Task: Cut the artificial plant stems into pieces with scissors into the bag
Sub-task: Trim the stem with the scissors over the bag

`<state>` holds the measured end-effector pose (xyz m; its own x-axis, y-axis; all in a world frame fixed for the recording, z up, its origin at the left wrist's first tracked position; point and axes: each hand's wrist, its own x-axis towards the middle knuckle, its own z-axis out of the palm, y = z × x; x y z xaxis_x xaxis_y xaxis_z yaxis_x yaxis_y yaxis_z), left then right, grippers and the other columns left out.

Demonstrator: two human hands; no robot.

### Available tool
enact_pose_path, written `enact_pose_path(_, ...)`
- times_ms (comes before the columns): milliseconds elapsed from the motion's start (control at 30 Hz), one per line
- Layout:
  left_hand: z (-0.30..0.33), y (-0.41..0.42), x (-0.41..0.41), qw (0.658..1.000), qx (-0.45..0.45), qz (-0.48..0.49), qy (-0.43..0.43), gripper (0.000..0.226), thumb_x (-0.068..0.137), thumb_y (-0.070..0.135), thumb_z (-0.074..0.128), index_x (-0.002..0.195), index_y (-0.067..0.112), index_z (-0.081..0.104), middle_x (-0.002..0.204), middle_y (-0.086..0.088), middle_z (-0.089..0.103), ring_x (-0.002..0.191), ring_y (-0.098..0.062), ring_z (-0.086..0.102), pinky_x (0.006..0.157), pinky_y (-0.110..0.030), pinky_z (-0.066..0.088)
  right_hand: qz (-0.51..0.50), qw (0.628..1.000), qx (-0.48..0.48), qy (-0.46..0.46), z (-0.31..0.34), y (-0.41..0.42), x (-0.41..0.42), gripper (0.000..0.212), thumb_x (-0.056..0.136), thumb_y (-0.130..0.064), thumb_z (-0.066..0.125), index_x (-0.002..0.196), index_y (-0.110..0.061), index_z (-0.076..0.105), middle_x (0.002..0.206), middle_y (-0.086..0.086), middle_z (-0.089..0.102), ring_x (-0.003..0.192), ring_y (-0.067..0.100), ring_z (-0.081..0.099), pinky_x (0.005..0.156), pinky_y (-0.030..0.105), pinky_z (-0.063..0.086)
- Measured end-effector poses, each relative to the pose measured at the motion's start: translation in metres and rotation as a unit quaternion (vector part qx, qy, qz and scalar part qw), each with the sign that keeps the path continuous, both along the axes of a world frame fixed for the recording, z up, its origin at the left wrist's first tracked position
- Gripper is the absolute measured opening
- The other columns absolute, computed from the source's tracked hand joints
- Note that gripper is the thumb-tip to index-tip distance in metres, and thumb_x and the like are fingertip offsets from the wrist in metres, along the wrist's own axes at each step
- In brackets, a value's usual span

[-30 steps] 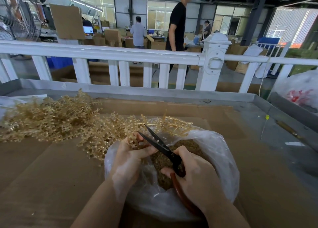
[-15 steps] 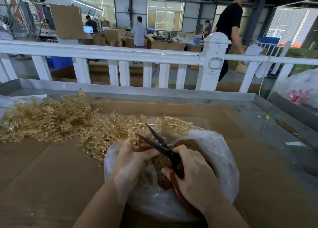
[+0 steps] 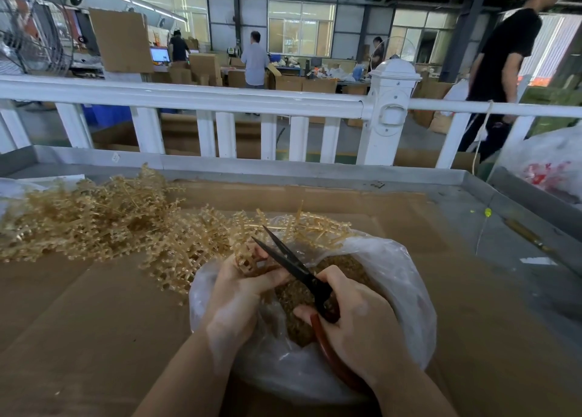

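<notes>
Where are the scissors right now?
The black-bladed, red-handled scissors are at centre, in the right hand, blades open over the clear plastic bag.

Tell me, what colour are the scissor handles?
Dark red, below black blades; the scissors show best in the head view.

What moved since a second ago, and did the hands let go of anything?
The person in the black T-shirt walked off to the right behind the white fence. Nothing was let go: the left hand still holds the golden plastic stem, the right hand still grips the open black scissors over the clear plastic bag.
</notes>
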<state>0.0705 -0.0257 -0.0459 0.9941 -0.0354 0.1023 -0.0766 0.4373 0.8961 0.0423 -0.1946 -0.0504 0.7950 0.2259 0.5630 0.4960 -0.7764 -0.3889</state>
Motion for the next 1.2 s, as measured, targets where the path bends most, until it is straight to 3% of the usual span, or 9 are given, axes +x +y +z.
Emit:
enact_pose_path(100,-0.0009,-0.0006,0.0031,0.996,-0.066,0.040,0.049,0.026,0.065,-0.006,0.064,0.091,-0.006,0.062,0.088,-0.019,0.072,0.082,-0.030,0.072,0.064,-0.027,0.057,-0.009,1.000,-0.015,0.011,-0.0012,-0.0009,0.0001,0.034,0.077,-0.057,0.060,0.092,-0.027,0.056,0.074,-0.020,0.055,0.068,-0.005,0.049,0.061,0.001,0.033)
enact_pose_path(233,0.0009,-0.0032,0.0024,0.990,-0.093,0.079,0.068,0.021,0.071,-0.015,0.058,0.086,-0.001,0.055,0.074,-0.014,0.072,0.069,-0.025,0.072,0.054,-0.025,0.056,-0.012,0.999,-0.029,0.018,-0.0035,-0.0003,0.0012,0.037,0.077,-0.057,0.060,0.099,-0.027,0.057,0.082,-0.015,0.062,0.077,0.001,0.056,0.068,0.012,0.044)
enact_pose_path(400,0.0002,-0.0038,0.0030,0.986,-0.112,0.080,0.092,0.023,0.078,-0.017,0.055,0.093,0.000,0.055,0.076,-0.013,0.069,0.070,-0.025,0.071,0.055,-0.026,0.057,-0.021,0.999,-0.025,0.007,-0.0035,0.0013,0.0009,0.038,0.077,-0.057,0.058,0.099,-0.026,0.057,0.083,-0.013,0.061,0.077,0.005,0.057,0.067,0.015,0.045)
enact_pose_path(633,-0.0004,-0.0028,0.0011,0.993,-0.078,0.038,0.082,0.029,0.060,-0.004,0.064,0.088,-0.001,0.058,0.075,-0.012,0.070,0.070,-0.023,0.071,0.059,-0.026,0.058,-0.017,0.999,-0.032,0.012,-0.0033,0.0006,0.0012,0.040,0.078,-0.060,0.050,0.100,-0.026,0.054,0.084,-0.012,0.060,0.079,0.007,0.057,0.068,0.021,0.050)
enact_pose_path(800,-0.0022,-0.0027,0.0010,0.993,-0.062,0.035,0.091,0.040,0.060,-0.003,0.065,0.100,-0.006,0.058,0.086,-0.019,0.070,0.079,-0.029,0.071,0.068,-0.032,0.060,-0.009,0.999,-0.027,0.017,-0.0029,-0.0010,0.0020,0.040,0.079,-0.061,0.053,0.096,-0.024,0.054,0.078,-0.014,0.059,0.072,0.004,0.055,0.064,0.014,0.043)
enact_pose_path(967,-0.0015,-0.0048,0.0005,0.993,-0.074,0.042,0.080,0.038,0.062,-0.003,0.067,0.098,-0.001,0.058,0.081,-0.016,0.072,0.077,-0.028,0.072,0.061,-0.029,0.058,-0.003,0.999,-0.029,0.017,-0.0020,-0.0019,0.0026,0.045,0.079,-0.064,0.048,0.093,-0.021,0.054,0.073,-0.013,0.057,0.066,0.003,0.053,0.060,0.013,0.041)
enact_pose_path(1100,0.0000,-0.0063,-0.0001,0.993,-0.081,0.045,0.071,0.037,0.062,-0.001,0.068,0.096,0.006,0.056,0.074,-0.007,0.071,0.074,-0.022,0.072,0.061,-0.028,0.057,-0.005,1.000,-0.021,0.013,0.0004,-0.0013,0.0017,0.046,0.080,-0.065,0.045,0.089,-0.021,0.055,0.068,-0.015,0.055,0.059,-0.001,0.049,0.056,0.004,0.032)
enact_pose_path(1200,-0.0006,-0.0068,0.0005,0.990,-0.096,0.053,0.084,0.041,0.062,-0.001,0.068,0.102,0.007,0.058,0.084,-0.011,0.072,0.082,-0.024,0.071,0.066,-0.030,0.058,-0.008,1.000,-0.023,0.009,0.0006,-0.0014,0.0012,0.041,0.079,-0.062,0.053,0.089,-0.022,0.055,0.067,-0.015,0.057,0.058,-0.003,0.049,0.053,0.001,0.030)
